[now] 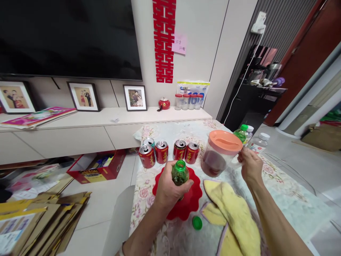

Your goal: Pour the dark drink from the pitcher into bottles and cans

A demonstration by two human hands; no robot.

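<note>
My left hand [168, 188] is wrapped around a green bottle [180, 174] whose mouth is uncapped. The bottle is held upright over a red scalloped tray [193, 195]; whether its base touches the tray is hidden. By its handle, my right hand [250, 164] grips a clear pitcher [215, 160] with an orange lid and dark liquid inside. The pitcher leans slightly; whether it rests on the table I cannot tell. A green bottle cap [197, 223] lies in front of the tray, and a yellow cloth [234, 213] is crumpled to the right.
Several red drink cans [162, 152] stand behind the tray. Capped bottles [242, 133] stand behind the pitcher on the flowered tablecloth [282, 177]. A white cabinet [112, 122] with framed photos runs along the wall. Flattened cardboard [53, 220] and a red box [98, 165] lie on the floor at left.
</note>
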